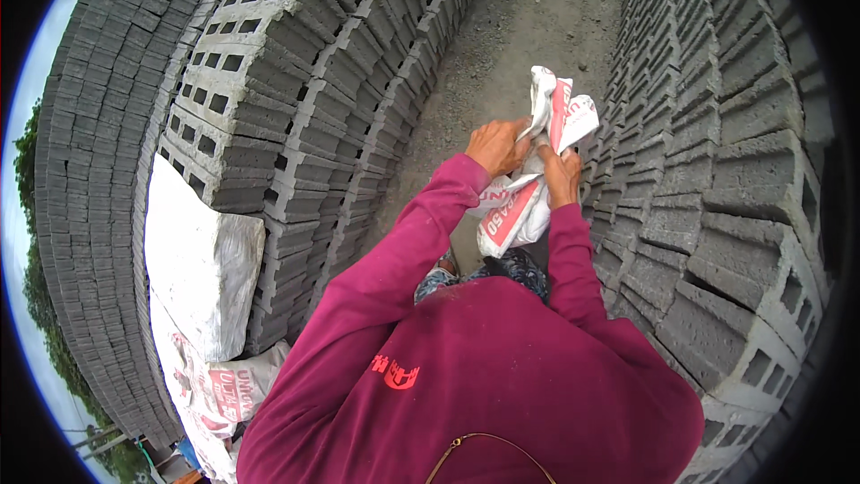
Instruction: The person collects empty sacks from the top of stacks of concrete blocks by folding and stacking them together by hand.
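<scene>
A white sack with red printed panels [515, 220] hangs gathered in front of me, bunched at its middle. My left hand [498, 147] grips the gathered part from the left, fingers curled round it. On the other side, my right hand [561, 174] closes on the same sack, thumb pressed against the bunched material. The sack's upper end fans out above my hands, and its lower end drops toward my legs. Some of my fingers are hidden behind the folds.
Stacked grey hollow concrete blocks [309, 116] rise on my left, with another block stack [708, 188] close on my right. Between them runs a gravelly dirt path [520, 36]. More white sacks [210, 278] drape over the left stack's near end.
</scene>
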Motion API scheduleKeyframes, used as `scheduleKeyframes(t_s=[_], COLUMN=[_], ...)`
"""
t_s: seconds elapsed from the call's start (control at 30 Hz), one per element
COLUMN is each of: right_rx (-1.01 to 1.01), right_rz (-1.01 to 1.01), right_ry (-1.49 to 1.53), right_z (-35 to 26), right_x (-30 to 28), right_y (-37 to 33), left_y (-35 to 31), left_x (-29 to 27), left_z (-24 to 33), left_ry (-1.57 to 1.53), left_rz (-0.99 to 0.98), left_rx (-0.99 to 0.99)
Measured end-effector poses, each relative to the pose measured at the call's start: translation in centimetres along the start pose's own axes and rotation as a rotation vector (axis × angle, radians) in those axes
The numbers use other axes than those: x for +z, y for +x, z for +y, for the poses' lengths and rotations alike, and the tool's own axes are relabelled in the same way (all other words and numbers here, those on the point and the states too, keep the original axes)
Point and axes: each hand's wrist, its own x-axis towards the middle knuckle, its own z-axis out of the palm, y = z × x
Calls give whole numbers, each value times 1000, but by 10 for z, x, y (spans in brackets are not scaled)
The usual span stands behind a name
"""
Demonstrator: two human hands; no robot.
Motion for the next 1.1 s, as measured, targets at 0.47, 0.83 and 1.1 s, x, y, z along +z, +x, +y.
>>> scheduleKeyframes(t_s=[0.47, 0.83, 1.1], right_rx=[192, 124, 100], right_rz=[-201, -317, -348], right_ry=[254, 244, 239], right_z=[50, 69, 65], right_x=[120, 164, 181], right_y=[-55, -95, -116], left_y=[-175, -536, -553], left_x=[-19, -110, -126], left_z=[-93, -255, -272], left_ry=[-645, -1618, -1689], left_rz=[52, 2008, 1999], left_rx=[-68, -279, -207])
